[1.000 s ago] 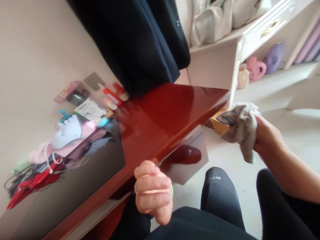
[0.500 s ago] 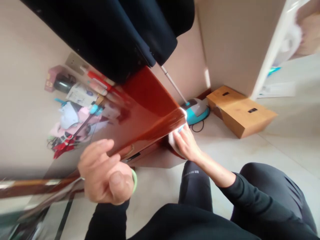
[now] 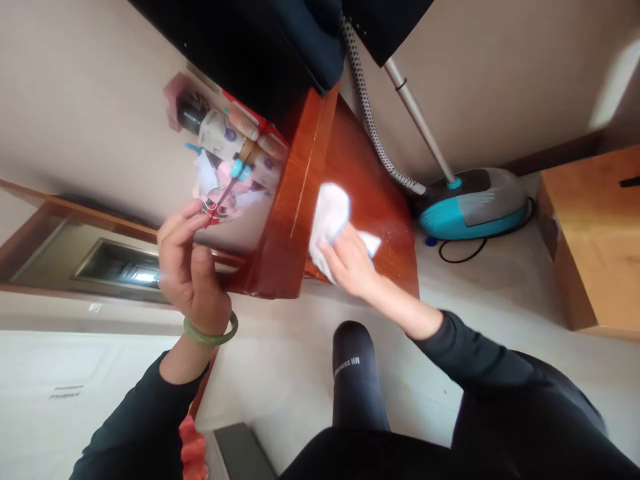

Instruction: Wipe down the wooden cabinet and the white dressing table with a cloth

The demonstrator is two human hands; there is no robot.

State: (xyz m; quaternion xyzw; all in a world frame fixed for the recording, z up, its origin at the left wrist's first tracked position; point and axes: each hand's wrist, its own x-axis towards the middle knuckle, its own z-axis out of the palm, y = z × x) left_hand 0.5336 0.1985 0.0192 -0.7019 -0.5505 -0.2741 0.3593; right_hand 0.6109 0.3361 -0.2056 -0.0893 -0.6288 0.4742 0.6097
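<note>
My right hand (image 3: 353,260) presses a white cloth (image 3: 331,207) with a blue edge flat against the side panel of a glossy red-brown wooden cabinet (image 3: 383,220). Its fingers are bent over the cloth. My left hand (image 3: 187,267), with a green bangle (image 3: 210,333) on the wrist, is raised near the front corner of the cabinet top. Its fingers are loosely bent and apart from the thumb, with nothing seen in them. Whether it touches the edge I cannot tell.
A teal and grey vacuum cleaner (image 3: 475,203) stands beside the cabinet, its hose and tube rising by the wall. A wooden box (image 3: 595,240) is at the right. Dark clothing (image 3: 240,47) hangs over the cabinet. Small items, among them a white box (image 3: 217,133), crowd its top.
My right hand has moved with the cloth from the cabinet's top corner edge to its side panel. My left hand has turned, its fingers pointing up. The view has shifted toward the vacuum cleaner.
</note>
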